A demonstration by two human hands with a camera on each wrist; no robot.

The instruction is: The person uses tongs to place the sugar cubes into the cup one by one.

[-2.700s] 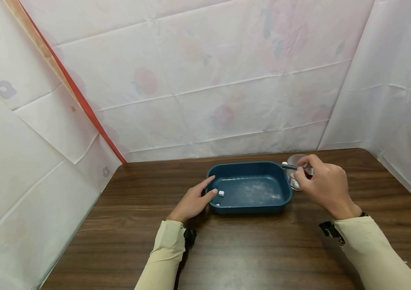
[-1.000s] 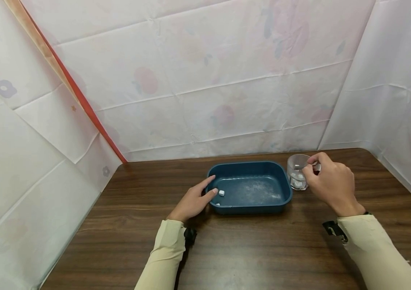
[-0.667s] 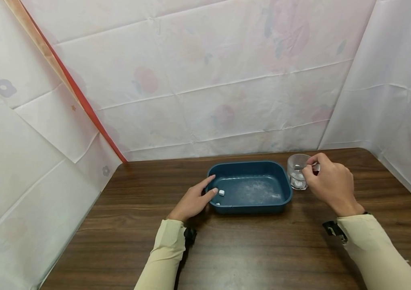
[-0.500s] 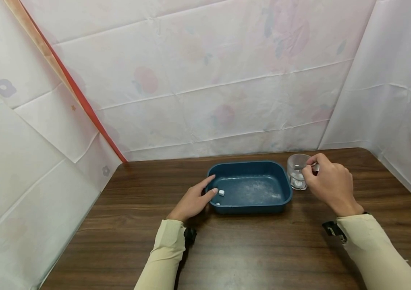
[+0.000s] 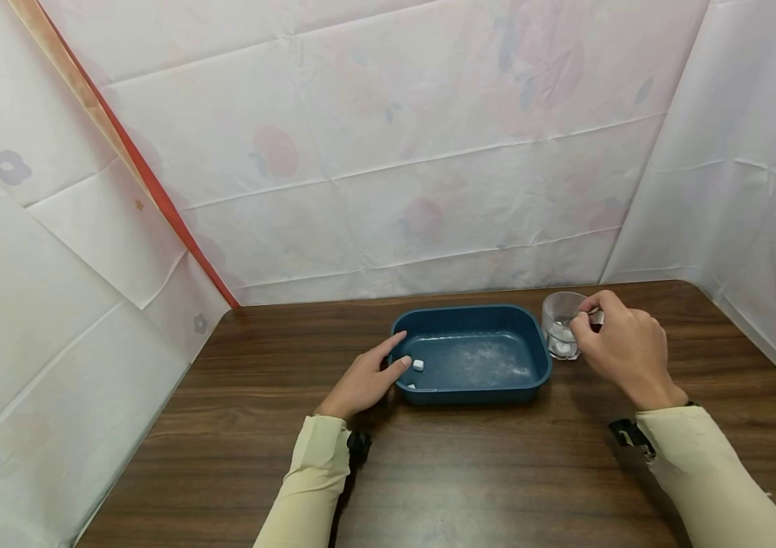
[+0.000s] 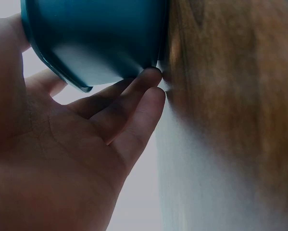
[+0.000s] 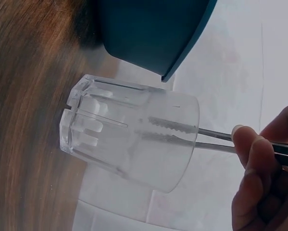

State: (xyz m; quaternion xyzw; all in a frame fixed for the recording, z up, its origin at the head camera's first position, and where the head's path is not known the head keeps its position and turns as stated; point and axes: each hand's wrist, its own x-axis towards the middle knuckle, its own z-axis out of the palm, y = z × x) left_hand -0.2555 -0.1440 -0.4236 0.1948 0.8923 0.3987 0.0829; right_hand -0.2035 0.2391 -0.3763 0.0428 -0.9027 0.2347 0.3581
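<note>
My left hand [image 5: 364, 380] grips the left end of a dark blue rectangular tray [image 5: 484, 396], thumb and index finger over the rim. In the left wrist view, other fingers [image 6: 144, 108] press its outer wall [image 6: 100, 48]. A small white cube [image 5: 418, 365] lies in the tray near the thumb, with another bit of white [image 5: 411, 387] by the front wall. My right hand [image 5: 624, 346] pinches metal tweezers [image 7: 215, 135] above a clear glass [image 7: 134, 168]. Their serrated tips are inside the glass, apart, with nothing between them. Several white cubes [image 7: 88, 126] sit at its bottom.
The glass stands upright just right of the tray on a brown wood-grain table [image 5: 470, 472]. Behind the table's back edge hangs a pale patterned cloth [image 5: 360, 190], which continues along both sides. A wrist strap [image 5: 631, 435] sits by the right sleeve.
My right hand has moved right from the tray's edge, where the tweezers held a white cube. The tweezers are now down in the glass without it. My left hand has stayed put.
</note>
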